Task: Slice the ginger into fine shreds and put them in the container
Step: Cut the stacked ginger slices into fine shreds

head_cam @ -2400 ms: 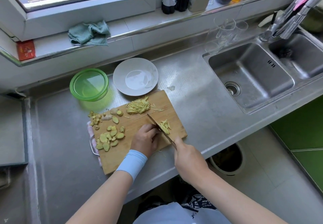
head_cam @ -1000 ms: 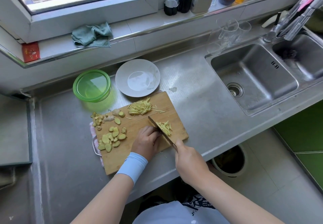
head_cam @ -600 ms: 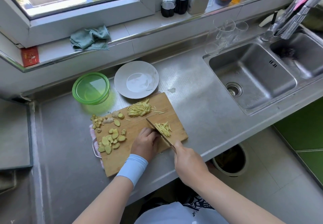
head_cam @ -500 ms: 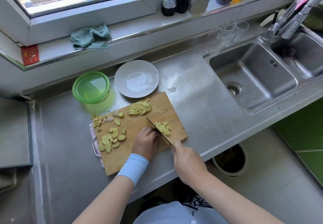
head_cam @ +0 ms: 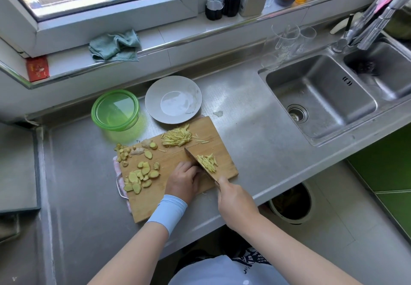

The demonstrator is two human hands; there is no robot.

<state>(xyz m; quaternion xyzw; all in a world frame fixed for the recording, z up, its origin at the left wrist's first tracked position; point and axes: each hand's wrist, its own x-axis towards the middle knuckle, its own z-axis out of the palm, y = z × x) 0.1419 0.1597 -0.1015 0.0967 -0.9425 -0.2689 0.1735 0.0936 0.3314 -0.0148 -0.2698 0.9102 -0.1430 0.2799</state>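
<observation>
A wooden cutting board (head_cam: 169,195) lies on the steel counter. Ginger slices (head_cam: 141,176) lie on its left part, and a heap of fine shreds (head_cam: 176,138) sits near its far edge. My right hand (head_cam: 234,200) grips a knife (head_cam: 201,166) whose blade rests on the board. A small pile of fresh shreds (head_cam: 208,161) lies just right of the blade. My left hand (head_cam: 183,179) presses down with curled fingers against the blade's left side; what it holds is hidden. A green container (head_cam: 115,109) stands behind the board.
A white plate (head_cam: 173,98) sits beside the green container, touching the board's far edge. A double sink (head_cam: 320,97) lies to the right, with glasses (head_cam: 285,39) behind it. Bottles and a green cloth (head_cam: 114,45) rest on the window ledge. A bin (head_cam: 290,202) stands below the counter.
The knife keeps chopping beside my left hand's fingers, and the small shred pile right of the blade has grown slightly. Both hands stay in nearly the same place.
</observation>
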